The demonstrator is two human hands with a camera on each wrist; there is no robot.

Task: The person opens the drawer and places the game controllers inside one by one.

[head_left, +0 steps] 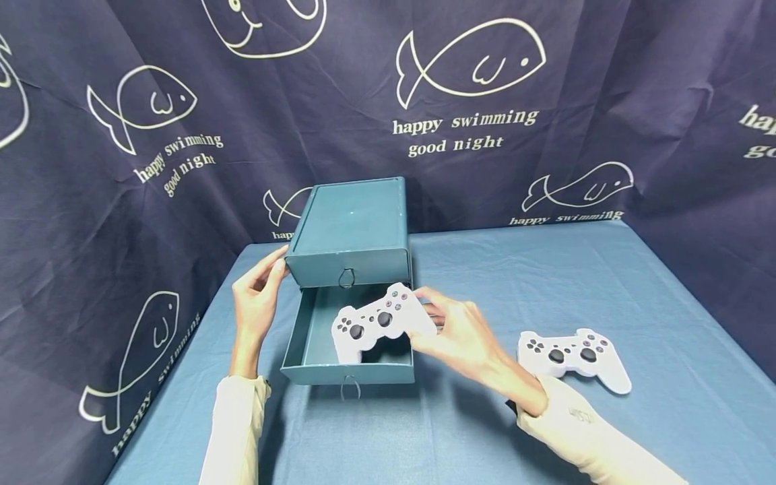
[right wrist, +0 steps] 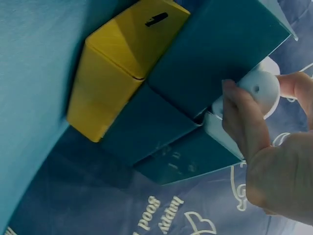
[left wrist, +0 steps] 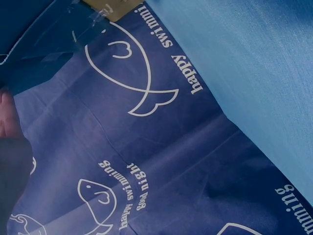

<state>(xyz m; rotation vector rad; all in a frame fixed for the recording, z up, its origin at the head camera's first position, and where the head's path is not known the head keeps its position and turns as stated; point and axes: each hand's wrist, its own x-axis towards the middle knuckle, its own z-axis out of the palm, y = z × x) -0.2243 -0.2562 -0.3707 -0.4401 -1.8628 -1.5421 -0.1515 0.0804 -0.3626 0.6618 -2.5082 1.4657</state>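
Note:
A white game controller (head_left: 372,327) with black thumbsticks is in my right hand (head_left: 457,337), pinched by its right grip between thumb and fingers. It hangs tilted over the pulled-out lower teal drawer (head_left: 309,337), overlapping its front in the head view. My left hand (head_left: 257,289) touches the upper left side of the teal drawer cabinet (head_left: 358,219), fingertips at its front corner. The upper drawer (head_left: 321,271), with a ring pull, is closed. In the right wrist view, fingers and thumb hold the controller's rounded grip (right wrist: 264,90) beside the teal drawer.
A second white controller (head_left: 572,357) lies on the blue tablecloth (head_left: 485,269), right of the drawers near my right forearm. A yellow section (right wrist: 112,73) sits below the teal drawers in the right wrist view. A dark blue fish-print curtain (head_left: 473,168) hangs behind the table.

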